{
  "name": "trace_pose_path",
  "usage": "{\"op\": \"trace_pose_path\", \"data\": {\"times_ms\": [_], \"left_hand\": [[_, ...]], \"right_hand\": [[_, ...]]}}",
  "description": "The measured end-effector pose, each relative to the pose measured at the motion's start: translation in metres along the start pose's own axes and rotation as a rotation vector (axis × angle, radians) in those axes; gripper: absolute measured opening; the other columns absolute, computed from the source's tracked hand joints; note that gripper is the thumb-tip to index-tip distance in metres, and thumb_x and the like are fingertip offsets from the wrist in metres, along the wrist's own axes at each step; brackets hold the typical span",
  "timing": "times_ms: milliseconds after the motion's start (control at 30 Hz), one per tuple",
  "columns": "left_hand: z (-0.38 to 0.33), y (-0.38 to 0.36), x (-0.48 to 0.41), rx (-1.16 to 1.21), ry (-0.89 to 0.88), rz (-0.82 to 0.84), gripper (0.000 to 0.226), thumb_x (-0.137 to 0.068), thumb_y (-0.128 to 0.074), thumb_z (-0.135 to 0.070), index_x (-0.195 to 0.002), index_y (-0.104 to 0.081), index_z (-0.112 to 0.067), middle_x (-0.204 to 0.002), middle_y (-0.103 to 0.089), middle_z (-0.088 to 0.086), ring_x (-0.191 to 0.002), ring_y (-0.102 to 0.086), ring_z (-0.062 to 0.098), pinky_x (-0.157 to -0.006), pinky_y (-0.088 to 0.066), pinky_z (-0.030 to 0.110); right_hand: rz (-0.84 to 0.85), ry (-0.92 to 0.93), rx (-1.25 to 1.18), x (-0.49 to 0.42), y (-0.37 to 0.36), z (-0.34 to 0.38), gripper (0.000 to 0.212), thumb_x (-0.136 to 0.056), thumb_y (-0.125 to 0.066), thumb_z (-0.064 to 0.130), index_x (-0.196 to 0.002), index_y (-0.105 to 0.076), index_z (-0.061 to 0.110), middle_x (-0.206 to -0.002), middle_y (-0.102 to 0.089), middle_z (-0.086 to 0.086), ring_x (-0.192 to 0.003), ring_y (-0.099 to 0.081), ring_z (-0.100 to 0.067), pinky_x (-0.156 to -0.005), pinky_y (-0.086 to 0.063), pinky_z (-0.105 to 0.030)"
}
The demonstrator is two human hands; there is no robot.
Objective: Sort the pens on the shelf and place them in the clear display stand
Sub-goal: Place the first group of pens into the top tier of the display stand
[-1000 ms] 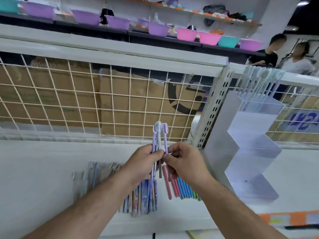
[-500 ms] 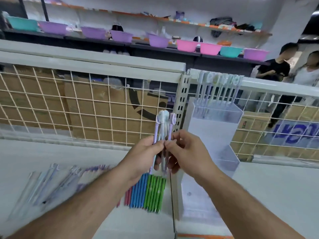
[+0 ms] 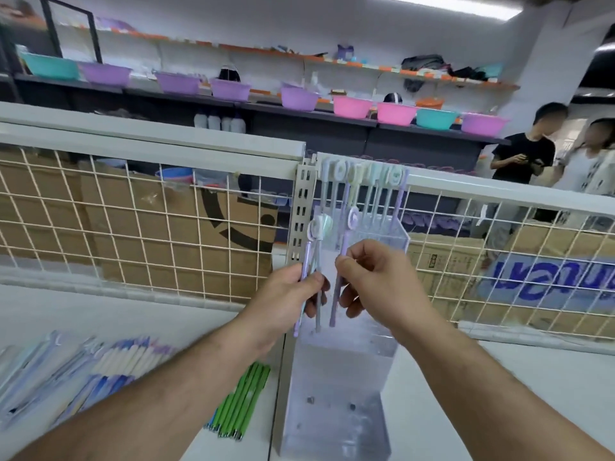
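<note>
Green pens [image 3: 243,400] and a blurred heap of pale ones [image 3: 109,371] lie on the shelf [image 3: 100,314], left of the clear display stand [image 3: 336,377]. Its top tier carries pens [image 3: 376,194] against the wire grid [image 3: 133,227]. In front of the stand, the left hand [image 3: 286,294] grips perhaps two swirl-topped pens [image 3: 307,254]. The right hand [image 3: 376,277] has its fingers pinching one purple pen [image 3: 344,242], held upright.

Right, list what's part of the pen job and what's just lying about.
Job: left hand gripping pastel pens; right hand pinching purple pen; clear display stand; green pens on shelf.
Lying about: plastic basins; cardboard boxes.
</note>
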State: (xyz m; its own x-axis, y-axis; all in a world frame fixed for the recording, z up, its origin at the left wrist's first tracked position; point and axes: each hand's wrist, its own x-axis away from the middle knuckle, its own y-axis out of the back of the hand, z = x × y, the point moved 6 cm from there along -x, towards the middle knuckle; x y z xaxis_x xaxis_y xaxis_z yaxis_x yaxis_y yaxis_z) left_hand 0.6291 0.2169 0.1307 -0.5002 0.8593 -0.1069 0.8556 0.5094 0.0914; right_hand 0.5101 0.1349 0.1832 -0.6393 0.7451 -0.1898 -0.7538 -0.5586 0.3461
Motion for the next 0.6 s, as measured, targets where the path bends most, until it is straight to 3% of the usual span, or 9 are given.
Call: {"op": "trace_pose_path", "data": {"times_ms": [133, 300, 467, 600], "left_hand": [[0.005, -0.003, -0.010, -0.046, 0.054, 0.021, 0.024, -0.102, -0.049, -0.017, -0.088, -0.065, -0.007, -0.074, -0.062, 0.005, -0.064, -0.052, 0.017, -0.068, -0.045, 0.030], [0.011, -0.003, -0.011, -0.103, 0.061, 0.062, 0.024, -0.103, -0.048, -0.018, -0.091, -0.065, -0.007, -0.073, -0.061, 0.001, -0.062, -0.052, 0.013, -0.070, -0.044, 0.031], [0.013, -0.002, -0.011, -0.140, 0.037, 0.094, 0.023, -0.103, -0.048, -0.019, -0.096, -0.066, -0.006, -0.072, -0.061, -0.001, -0.062, -0.053, 0.011, -0.072, -0.047, 0.028], [0.018, -0.003, -0.015, -0.139, 0.035, 0.112, 0.023, -0.102, -0.049, -0.019, -0.091, -0.066, -0.010, -0.069, -0.061, 0.000, -0.061, -0.053, 0.012, -0.072, -0.045, 0.031]], "right_hand": [[-0.116, 0.034, 0.017, -0.015, 0.029, 0.017, 0.015, -0.096, -0.062, 0.013, -0.085, -0.060, 0.003, -0.057, -0.063, -0.003, -0.052, -0.065, -0.020, -0.051, -0.055, -0.033], [-0.285, 0.111, 0.119, -0.042, 0.056, 0.046, 0.016, -0.096, -0.061, 0.016, -0.089, -0.063, 0.002, -0.069, -0.070, -0.011, -0.056, -0.070, -0.020, -0.051, -0.056, -0.031], [-0.426, 0.150, 0.185, -0.067, 0.064, 0.065, 0.011, -0.097, -0.061, 0.019, -0.089, -0.064, 0.012, -0.070, -0.071, -0.005, -0.058, -0.071, -0.017, -0.059, -0.063, -0.040], [-0.441, 0.141, 0.236, -0.082, 0.057, 0.063, 0.012, -0.098, -0.058, 0.018, -0.089, -0.064, 0.014, -0.067, -0.071, -0.003, -0.059, -0.072, -0.019, -0.063, -0.063, -0.046]]}}
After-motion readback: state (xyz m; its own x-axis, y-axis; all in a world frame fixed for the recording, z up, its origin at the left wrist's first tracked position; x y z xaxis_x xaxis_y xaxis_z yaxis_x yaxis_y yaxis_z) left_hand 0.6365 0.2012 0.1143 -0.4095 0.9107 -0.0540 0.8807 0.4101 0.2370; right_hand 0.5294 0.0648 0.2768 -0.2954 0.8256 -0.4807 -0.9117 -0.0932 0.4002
